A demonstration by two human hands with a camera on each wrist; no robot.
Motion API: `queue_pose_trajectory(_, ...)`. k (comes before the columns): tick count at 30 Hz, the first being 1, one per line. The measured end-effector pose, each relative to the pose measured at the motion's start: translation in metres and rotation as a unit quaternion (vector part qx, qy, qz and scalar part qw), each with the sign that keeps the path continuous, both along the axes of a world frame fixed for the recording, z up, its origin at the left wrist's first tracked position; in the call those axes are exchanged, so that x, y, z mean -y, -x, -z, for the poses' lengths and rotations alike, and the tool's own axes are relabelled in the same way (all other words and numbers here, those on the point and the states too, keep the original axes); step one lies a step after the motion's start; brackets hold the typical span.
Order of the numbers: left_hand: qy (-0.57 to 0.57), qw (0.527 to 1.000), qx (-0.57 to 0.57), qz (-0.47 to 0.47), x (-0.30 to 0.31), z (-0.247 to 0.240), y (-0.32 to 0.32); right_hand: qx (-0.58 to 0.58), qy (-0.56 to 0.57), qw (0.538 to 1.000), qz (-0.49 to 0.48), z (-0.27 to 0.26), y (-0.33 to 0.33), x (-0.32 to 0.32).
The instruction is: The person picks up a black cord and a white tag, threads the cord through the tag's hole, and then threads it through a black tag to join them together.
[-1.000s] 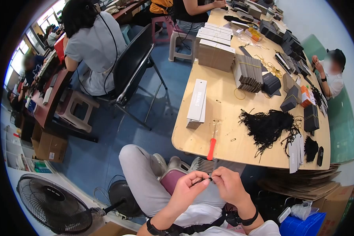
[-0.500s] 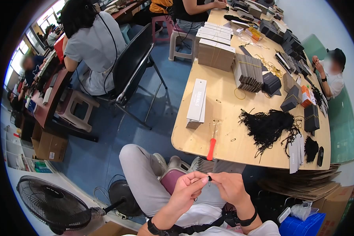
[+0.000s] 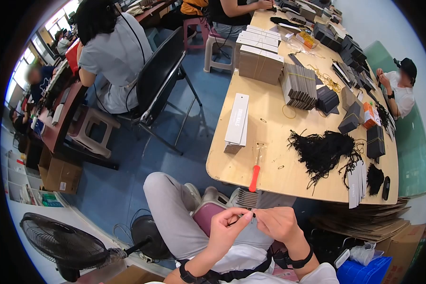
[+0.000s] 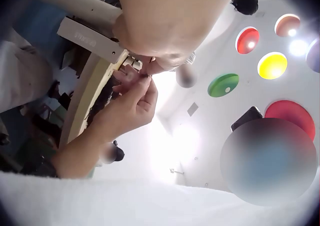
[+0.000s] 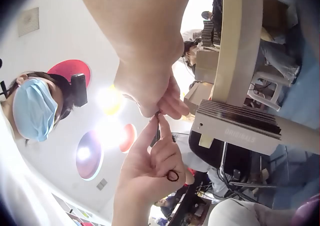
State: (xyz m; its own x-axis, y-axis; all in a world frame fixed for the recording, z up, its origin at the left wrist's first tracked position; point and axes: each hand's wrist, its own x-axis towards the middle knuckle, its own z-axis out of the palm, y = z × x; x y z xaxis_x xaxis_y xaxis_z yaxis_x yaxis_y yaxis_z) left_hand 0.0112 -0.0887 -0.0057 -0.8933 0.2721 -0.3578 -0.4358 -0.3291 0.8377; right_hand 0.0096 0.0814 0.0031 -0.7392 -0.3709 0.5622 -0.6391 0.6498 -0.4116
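Observation:
My left hand (image 3: 226,230) and right hand (image 3: 280,226) meet above my lap, in front of the table edge. Between their fingertips they pinch a small black cord (image 3: 253,215); a thin metal piece seems to hang by it, too small to make out. In the right wrist view a black cord loop (image 5: 172,176) lies against the curled fingers of the left hand (image 5: 150,173). In the left wrist view the right hand (image 4: 127,108) has thumb and finger together at the cord, whose far part is hidden.
The table (image 3: 232,165) holds a white card stack (image 3: 236,124), a red-handled tool (image 3: 254,178), a black cord pile (image 3: 323,152), grey cards (image 3: 356,185) and banded stacks (image 3: 298,87). A fan (image 3: 64,241) stands at the lower left; a person (image 3: 112,57) sits beyond a black chair (image 3: 161,78).
Both hands stay together while their fingers shift around the cord. The right hand's fingers have turned and bunched closer to the left fingertips, and its wrist has moved slightly rightward.

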Motion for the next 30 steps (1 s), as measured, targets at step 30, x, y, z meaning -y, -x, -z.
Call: queue_pose_trajectory(30, -0.066, 0.994, 0.075, 0.046, 0.007, -0.001, 0.0, 0.277, 0.34, 0.899, 0.025, 0.018, -0.008, 0.005)
